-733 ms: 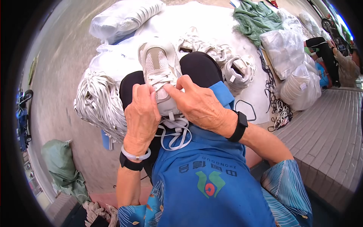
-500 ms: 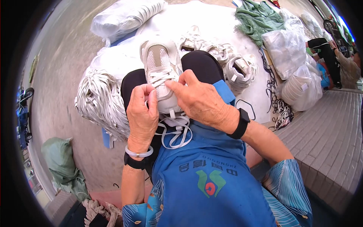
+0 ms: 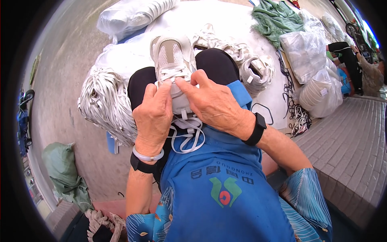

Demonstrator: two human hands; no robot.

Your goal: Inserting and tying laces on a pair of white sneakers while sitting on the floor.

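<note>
A white and beige sneaker [image 3: 172, 52] lies on my lap between my knees, its toe pointing away from me. Pale flat shoelace [image 3: 175, 73] crosses its front in several rows. My left hand [image 3: 155, 111] pinches the lace at the left side of the eyelets, thumb and fingers pressed together. On the other side, my right hand [image 3: 215, 103] has its fingertips on the lace, close to those of the left. The exact grip under the fingertips is partly hidden. Loose lace ends [image 3: 187, 137] hang in loops from the shoe's heel side over my blue apron [image 3: 225, 161].
A thick bundle of white laces [image 3: 105, 103] lies left of my knee. More sneakers [image 3: 257, 72] sit on the white sheet [image 3: 229, 16] beyond my right knee. Plastic-wrapped bags [image 3: 304, 56] and a green cloth [image 3: 276, 20] are at far right, near another person [image 3: 346, 54].
My left hand has moved up and slightly right, its fingertips now on the lace near the right hand's. The right hand has shifted slightly up and left.
</note>
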